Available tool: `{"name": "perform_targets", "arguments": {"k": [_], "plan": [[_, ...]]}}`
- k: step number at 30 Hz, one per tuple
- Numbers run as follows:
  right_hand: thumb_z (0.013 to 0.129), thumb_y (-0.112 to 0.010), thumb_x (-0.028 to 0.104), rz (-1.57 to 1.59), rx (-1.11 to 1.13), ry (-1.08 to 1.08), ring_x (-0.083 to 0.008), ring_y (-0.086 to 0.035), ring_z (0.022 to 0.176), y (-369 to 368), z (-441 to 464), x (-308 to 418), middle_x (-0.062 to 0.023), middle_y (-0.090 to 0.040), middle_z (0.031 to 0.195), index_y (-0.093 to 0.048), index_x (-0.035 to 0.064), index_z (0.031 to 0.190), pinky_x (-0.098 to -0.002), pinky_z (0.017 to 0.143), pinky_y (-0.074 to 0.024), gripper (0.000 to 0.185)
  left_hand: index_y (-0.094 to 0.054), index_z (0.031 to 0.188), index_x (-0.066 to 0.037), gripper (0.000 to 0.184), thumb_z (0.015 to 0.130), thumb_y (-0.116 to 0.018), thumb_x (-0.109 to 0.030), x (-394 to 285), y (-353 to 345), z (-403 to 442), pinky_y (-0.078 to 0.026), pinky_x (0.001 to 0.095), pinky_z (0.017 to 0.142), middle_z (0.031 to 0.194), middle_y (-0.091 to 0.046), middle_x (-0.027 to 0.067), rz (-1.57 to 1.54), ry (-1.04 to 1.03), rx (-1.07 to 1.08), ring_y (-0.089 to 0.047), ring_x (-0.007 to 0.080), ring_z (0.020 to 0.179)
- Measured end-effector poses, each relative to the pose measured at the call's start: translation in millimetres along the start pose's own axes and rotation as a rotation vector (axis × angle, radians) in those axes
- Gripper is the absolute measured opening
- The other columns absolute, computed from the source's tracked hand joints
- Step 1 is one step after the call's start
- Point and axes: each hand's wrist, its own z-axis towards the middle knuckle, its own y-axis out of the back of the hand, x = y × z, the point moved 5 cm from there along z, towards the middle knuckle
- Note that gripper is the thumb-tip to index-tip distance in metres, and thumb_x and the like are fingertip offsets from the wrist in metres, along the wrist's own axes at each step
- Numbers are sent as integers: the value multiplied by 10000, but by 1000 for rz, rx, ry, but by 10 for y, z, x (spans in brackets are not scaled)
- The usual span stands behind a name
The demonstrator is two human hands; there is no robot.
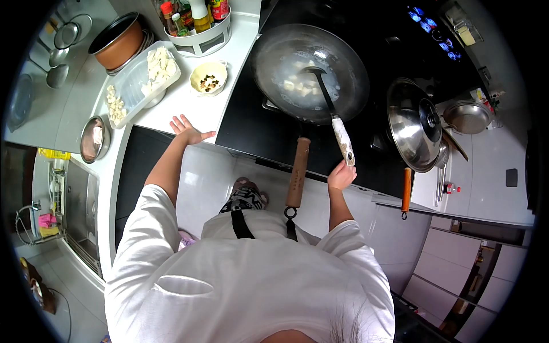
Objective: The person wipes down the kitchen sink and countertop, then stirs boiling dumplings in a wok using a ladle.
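Observation:
My left hand (186,132), fingers spread and holding nothing, is at the counter edge below a small yellowish bowl (200,76) with dark bits in it. My right hand (342,176) is closed at the cooktop's front edge, by the end of the white handle of a spatula (343,140); its fingertips are partly hidden, so I cannot tell if it grips the handle. The spatula's black head lies in the wok (351,86), among pale chunks (301,87) in cloudy liquid. The wok's brown handle (298,171) points toward me between my hands.
A clear tray (134,94) of pale pieces sits on the left counter, near a metal bowl (94,139) and a brown pot (118,43). Behind stands a seasoning rack (200,43). A metal lid (414,126) rests right of the wok on the black cooktop (251,134).

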Motion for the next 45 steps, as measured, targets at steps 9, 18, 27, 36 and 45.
{"name": "perform_targets", "arguments": {"k": [9, 18, 27, 36, 45], "plan": [[842, -509, 200, -16, 14, 4, -351, -537, 854, -44, -8, -32, -130, -572, 874, -565, 32, 852, -460, 739, -389, 178, 207, 1449, 76, 1546, 555, -536, -943, -5, 0, 4, 123, 547, 1129, 1521, 218, 327, 2, -13, 13, 282, 501, 1374], [859, -495, 204, 1, -16, 13, -352, -538, 844, -14, -5, -7, -128, -572, 863, -557, 41, 828, -460, 733, -388, 177, 226, 1443, 71, 1550, 554, -543, -939, -15, 19, -3, 124, 553, 1126, 1515, 237, 325, 18, -6, 32, 293, 503, 1368], [861, -505, 207, -19, -17, 9, -346, -540, 841, -31, -6, -16, -121, -570, 857, -557, 49, 823, -455, 735, -392, 171, 218, 1445, 74, 1584, 517, -553, -952, 8, -28, 109, 70, 535, 1148, 1515, 212, 342, 46, -1, 7, 244, 508, 1387], [852, -528, 199, -17, -34, 10, -343, -542, 836, 10, 1, 16, -116, -569, 851, -552, 51, 807, -455, 733, -394, 157, 226, 1443, 72, 1595, 506, -559, -953, 3, -13, 89, 73, 532, 1148, 1511, 214, 348, 53, -2, 14, 243, 509, 1387], [841, -548, 187, -25, -38, 5, -344, -541, 833, -22, -9, -7, -119, -571, 846, -551, 51, 808, -459, 724, -397, 140, 228, 1443, 71, 1609, 495, -597, -935, 14, 0, 73, 41, 523, 1158, 1508, 215, 353, 13, 10, -2, 226, 514, 1391]]}}
